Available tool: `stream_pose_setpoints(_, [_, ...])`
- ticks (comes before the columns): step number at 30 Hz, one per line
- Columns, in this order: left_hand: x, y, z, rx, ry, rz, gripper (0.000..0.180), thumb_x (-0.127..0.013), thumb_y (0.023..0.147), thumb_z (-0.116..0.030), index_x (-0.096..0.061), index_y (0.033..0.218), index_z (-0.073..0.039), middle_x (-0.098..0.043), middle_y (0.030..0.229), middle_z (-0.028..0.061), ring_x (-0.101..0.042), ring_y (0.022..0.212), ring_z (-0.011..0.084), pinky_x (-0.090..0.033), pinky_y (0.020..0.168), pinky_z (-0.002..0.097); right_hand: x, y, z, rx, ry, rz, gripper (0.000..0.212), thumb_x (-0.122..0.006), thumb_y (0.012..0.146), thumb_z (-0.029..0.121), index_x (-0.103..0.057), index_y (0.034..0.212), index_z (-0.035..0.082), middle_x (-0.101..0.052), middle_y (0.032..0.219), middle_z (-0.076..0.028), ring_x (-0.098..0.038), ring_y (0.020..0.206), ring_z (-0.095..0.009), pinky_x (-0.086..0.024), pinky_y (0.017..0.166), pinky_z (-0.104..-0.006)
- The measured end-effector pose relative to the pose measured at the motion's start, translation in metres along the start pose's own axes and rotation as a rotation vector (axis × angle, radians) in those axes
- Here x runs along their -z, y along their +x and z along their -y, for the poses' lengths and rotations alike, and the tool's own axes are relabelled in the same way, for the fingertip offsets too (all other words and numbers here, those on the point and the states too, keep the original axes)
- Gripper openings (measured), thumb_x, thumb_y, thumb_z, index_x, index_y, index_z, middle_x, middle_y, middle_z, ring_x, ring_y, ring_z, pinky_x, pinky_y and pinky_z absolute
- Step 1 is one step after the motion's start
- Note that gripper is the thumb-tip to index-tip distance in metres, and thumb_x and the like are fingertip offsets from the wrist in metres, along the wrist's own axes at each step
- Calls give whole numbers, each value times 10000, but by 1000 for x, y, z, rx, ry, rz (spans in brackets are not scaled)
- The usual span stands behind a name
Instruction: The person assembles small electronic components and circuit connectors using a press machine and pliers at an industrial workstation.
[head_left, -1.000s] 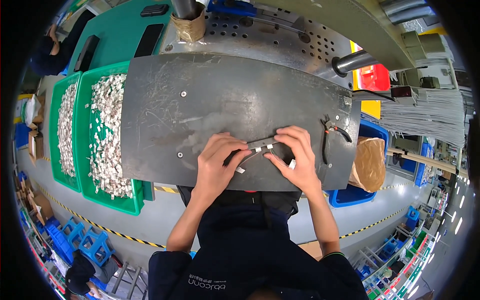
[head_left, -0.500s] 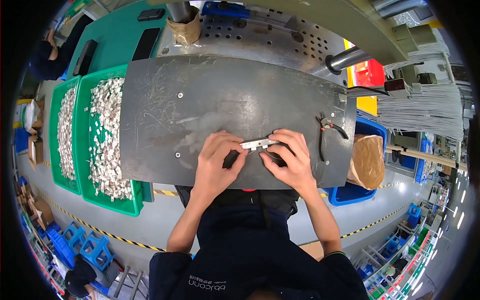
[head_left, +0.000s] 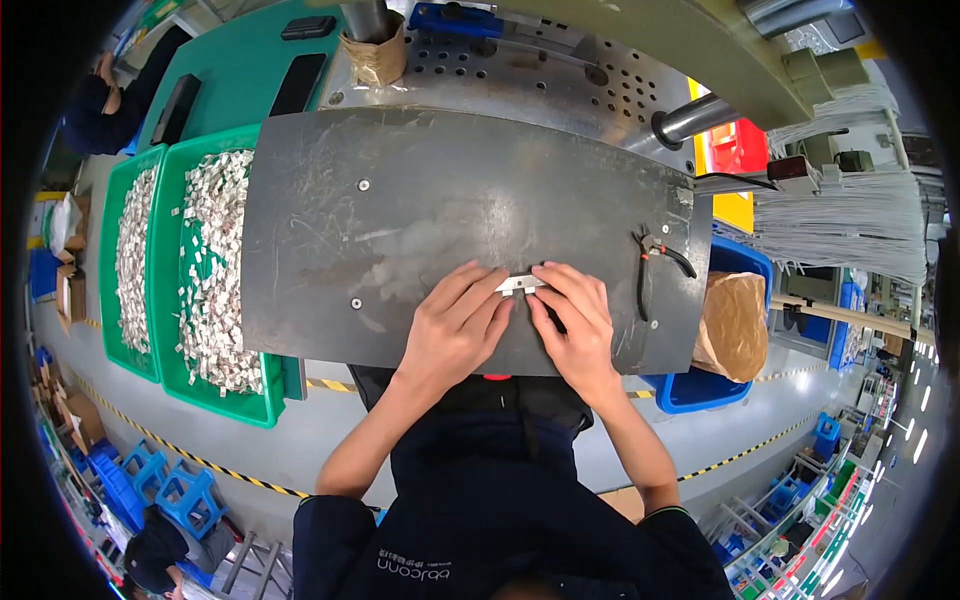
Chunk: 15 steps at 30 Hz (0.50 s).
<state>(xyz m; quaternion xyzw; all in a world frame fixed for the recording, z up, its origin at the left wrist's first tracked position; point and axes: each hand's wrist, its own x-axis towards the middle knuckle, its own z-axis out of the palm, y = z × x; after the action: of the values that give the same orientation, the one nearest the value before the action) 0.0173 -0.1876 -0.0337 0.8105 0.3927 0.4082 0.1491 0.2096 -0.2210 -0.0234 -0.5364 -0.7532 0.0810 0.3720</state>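
Narrow silvery metal strip (head_left: pixel 519 284) spans the gap between two hands: from my remote view, the left hand (head_left: pixel 455 325) and right hand (head_left: pixel 577 325) each pinch an end, and uneven pressure could let it slip. Right of the strip, on the scratched dark-grey metal counter (head_left: pixel 440 170), black-and-red-handled metal pliers (head_left: pixel 652 246) could snag a straying wrist.

Illumination is bright and even; white light strips (head_left: pixel 917 450) show at the right rim. The dark metal plate (head_left: pixel 430 180) carries soft, diffuse glare. Fisheye distortion bends straight edges outward; corners are black. Peripheral detail is soft.
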Motion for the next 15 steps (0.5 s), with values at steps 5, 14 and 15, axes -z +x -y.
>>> stream_pose_setpoints(5, [1, 5, 3, 11, -44, 10, 106, -800, 801, -7, -725, 875, 8, -738, 1138, 70, -707, 1054, 288, -615, 978, 424, 4, 5, -3, 49, 8, 21, 193, -829, 805, -27, -732, 972, -10, -748, 1192, -105, -712, 1132, -297, -505, 890, -424])
stream_pose_setpoints(14, [0, 102, 63, -84, -73, 277, 110, -802, 817, -26, -730, 886, 19, -759, 1074, 94, -701, 960, 317, -583, 843, 406, -15, 71, -36, 2, -44, 2, 95, -779, 858, 5, -711, 922, -12, -737, 1192, -98, -678, 1125, -305, -471, 976, -439])
stream_pose_setpoints(15, [-6, 112, 74, -93, -72, 267, 110, -802, 817, -26, -730, 886, 19, -759, 1074, 94, -701, 960, 317, -583, 843, 406, -21, 77, -45, -87, -10, -45, 97, -781, 857, 7, -713, 925, -8, -744, 1183, -98, -679, 1125, -307, -472, 979, -435])
